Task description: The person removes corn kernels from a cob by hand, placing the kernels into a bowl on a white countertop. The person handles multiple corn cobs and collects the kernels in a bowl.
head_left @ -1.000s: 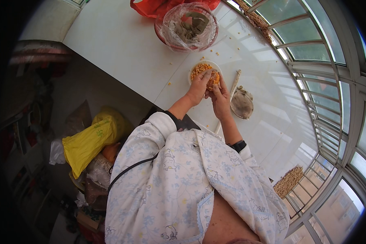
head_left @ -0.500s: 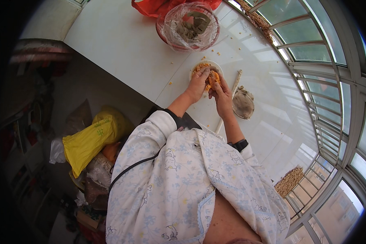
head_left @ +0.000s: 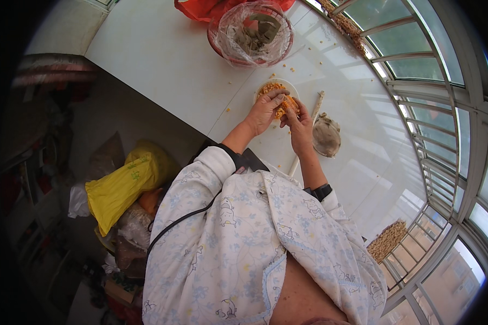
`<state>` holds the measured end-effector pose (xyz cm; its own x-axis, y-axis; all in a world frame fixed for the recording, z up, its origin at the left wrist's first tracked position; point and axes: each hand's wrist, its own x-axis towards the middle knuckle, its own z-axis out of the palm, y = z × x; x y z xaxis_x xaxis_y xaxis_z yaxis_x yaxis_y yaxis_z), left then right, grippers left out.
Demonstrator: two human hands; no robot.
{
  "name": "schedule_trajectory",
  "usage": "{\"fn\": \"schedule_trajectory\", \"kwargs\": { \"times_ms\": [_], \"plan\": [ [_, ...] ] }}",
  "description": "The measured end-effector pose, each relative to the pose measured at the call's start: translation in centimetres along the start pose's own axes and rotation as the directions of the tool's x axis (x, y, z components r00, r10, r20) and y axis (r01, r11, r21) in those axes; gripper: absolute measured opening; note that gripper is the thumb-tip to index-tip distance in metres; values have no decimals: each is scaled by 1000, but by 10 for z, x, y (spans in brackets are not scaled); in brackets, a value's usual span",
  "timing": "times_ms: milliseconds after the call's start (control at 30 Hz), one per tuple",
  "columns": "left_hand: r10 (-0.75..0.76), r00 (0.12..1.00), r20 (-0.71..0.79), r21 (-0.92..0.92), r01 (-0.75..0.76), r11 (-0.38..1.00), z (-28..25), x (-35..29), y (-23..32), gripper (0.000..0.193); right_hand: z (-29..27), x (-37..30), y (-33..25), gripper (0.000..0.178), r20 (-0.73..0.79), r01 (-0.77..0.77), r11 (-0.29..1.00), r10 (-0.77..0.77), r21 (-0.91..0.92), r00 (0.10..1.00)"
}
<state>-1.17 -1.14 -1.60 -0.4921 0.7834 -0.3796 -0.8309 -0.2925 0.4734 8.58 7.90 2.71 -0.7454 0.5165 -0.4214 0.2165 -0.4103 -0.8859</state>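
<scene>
Between my hands is an orange corn cob, partly stripped of its kernels, tilted over a pale round bowl. Loose corn kernels lie in the bowl. My left hand is closed with its thumb and fingers pressed on the cob's left side. My right hand grips the cob's lower right end. Fingers hide part of the cob and the near part of the bowl. Right of my right hand, a pale stick lies on the white tabletop, beside a round grey-brown cloth-like object.
A red basket lined with clear plastic holds dry grey-brown husk-like pieces, with a red bag behind it. Stray kernels dot the tabletop. Barred windows run along the right. Below the table's left edge sits a yellow bag among other bags.
The cob has turned from nearly upright to a more slanted angle between my hands. My left thumb and right fingers have shifted slightly on it.
</scene>
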Motion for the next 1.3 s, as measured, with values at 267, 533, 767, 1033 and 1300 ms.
{"fn": "schedule_trajectory", "kwargs": {
  "times_ms": [267,533,767,1033,1300],
  "plan": [
    [-26,990,-140,-21,23,1000,2,-1,-2,16,-4,-1,11,40,55,102,993,-99,-55,994],
    [-2,979,-202,60,15,998,9,-2,1,18,-12,1,10,39,102,54,995,-46,-80,994],
    [-15,1000,-24,147,18,989,7,-6,3,23,-11,3,5,35,96,72,991,-61,-115,994],
    [55,991,-121,266,-21,964,5,-6,-7,19,-4,1,5,33,34,70,972,-64,-222,997],
    [33,988,-151,258,7,966,5,-7,2,23,-7,6,10,34,135,77,980,-53,-181,989]
  ]
}}
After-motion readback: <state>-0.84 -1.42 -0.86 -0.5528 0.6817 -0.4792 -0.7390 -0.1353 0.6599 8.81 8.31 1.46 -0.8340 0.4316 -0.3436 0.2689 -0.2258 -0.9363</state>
